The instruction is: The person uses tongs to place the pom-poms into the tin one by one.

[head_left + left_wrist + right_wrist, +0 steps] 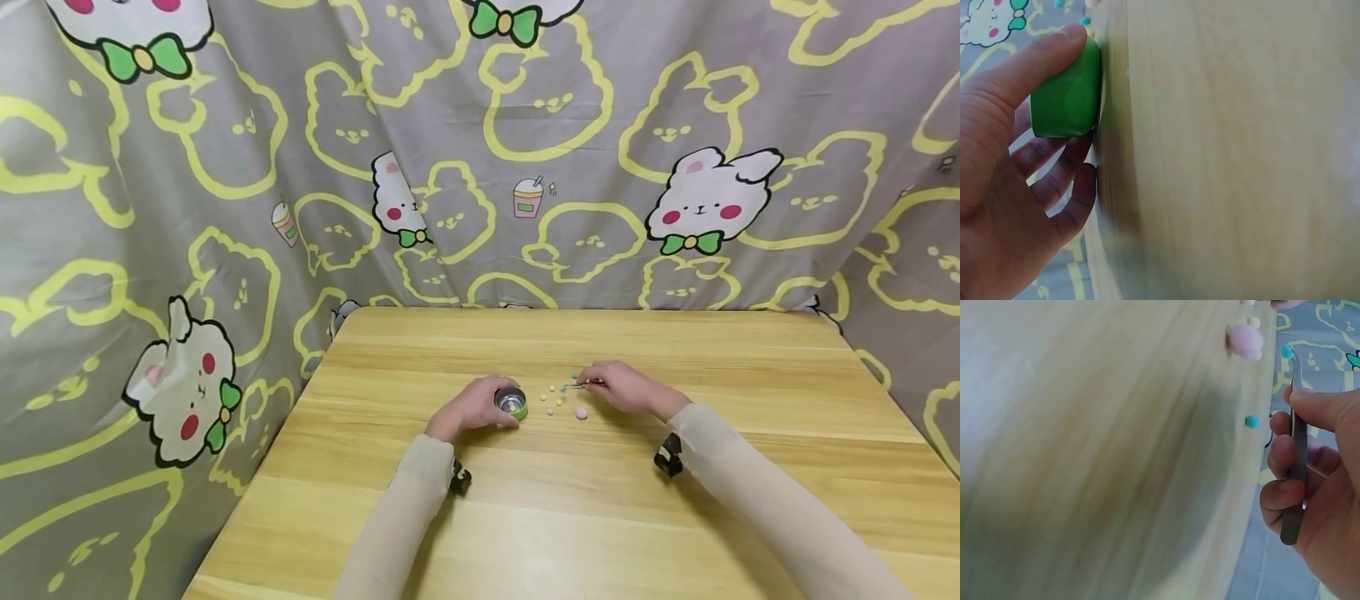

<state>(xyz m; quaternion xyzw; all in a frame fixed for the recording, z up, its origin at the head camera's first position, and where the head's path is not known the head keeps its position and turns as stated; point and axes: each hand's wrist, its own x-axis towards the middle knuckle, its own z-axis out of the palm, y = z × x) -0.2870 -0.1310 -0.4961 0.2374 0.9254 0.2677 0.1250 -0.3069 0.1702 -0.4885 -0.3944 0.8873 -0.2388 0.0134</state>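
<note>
My left hand (476, 402) grips a small round green tin (1066, 100), thumb on one side and fingers round the other. The tin stands upright on the table, its silvery inside facing up with a little pale yellow-green in it. In my right hand (626, 388) is a pair of metal tweezers (1298, 456), held between thumb and fingers and pointing left toward the tin. A small blue pom-pom (1287, 351) sits at the tweezers' tip, above the tabletop. Below, a larger pink pom-pom (581, 413) and several tiny yellow and pink ones lie between the hands.
Another blue pom-pom (1252, 421) lies on the wooden table (570, 517) near my right hand. Behind the table and at both sides hangs a grey curtain (450, 125) with cartoon animals. A black wrist camera (667, 456) hangs under my right sleeve, another (461, 477) by the left.
</note>
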